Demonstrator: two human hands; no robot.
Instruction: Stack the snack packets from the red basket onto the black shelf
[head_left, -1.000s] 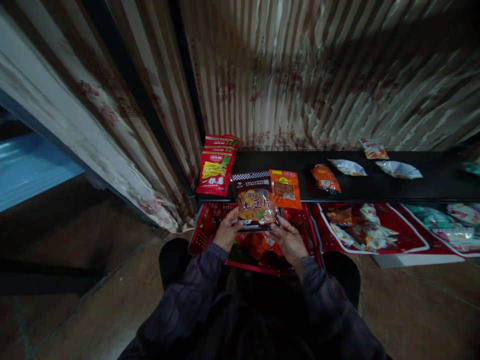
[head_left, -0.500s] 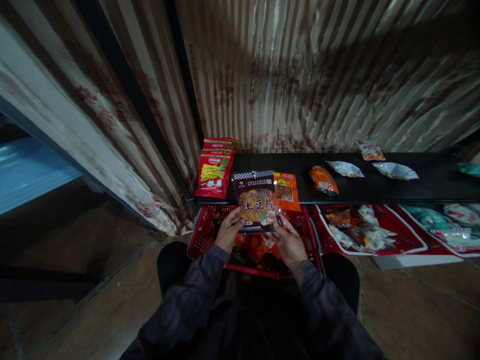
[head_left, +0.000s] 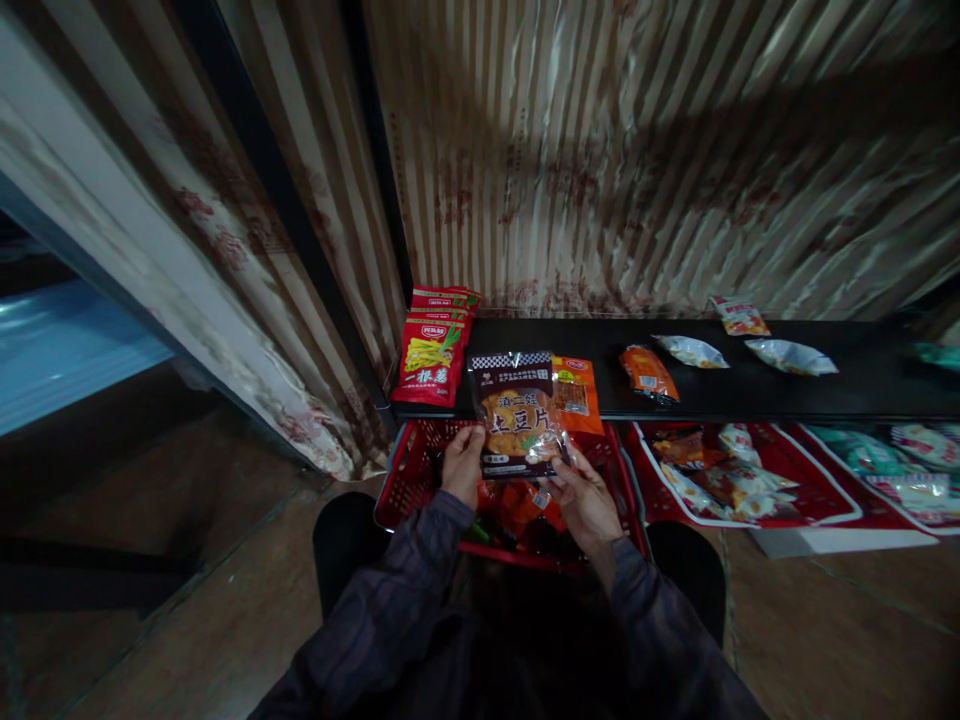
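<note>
A dark brown snack packet [head_left: 517,415] with a round clear window is held upright over the near red basket [head_left: 401,480]. Its lower left edge is pinched by my left hand [head_left: 463,467], and my right hand [head_left: 589,500] grips its lower right corner. Partly hidden behind it is an orange packet [head_left: 581,395] at the shelf's front edge. Red packets [head_left: 429,355] lie overlapping on the left end of the black shelf [head_left: 540,335]. Orange packets [head_left: 517,505] lie in the basket below my hands.
Farther right on the shelf are an orange-red packet [head_left: 649,373] and several white packets [head_left: 793,356]. Under the shelf edge, a second red basket [head_left: 825,480] holds packets, beside another with green and white ones. A striped curtain [head_left: 600,150] hangs behind the shelf.
The whole view has shifted slightly, so the shelf and baskets sit a little lower. Both hands still hold the brown packet, and my left hand's fingers have moved slightly on its edge.
</note>
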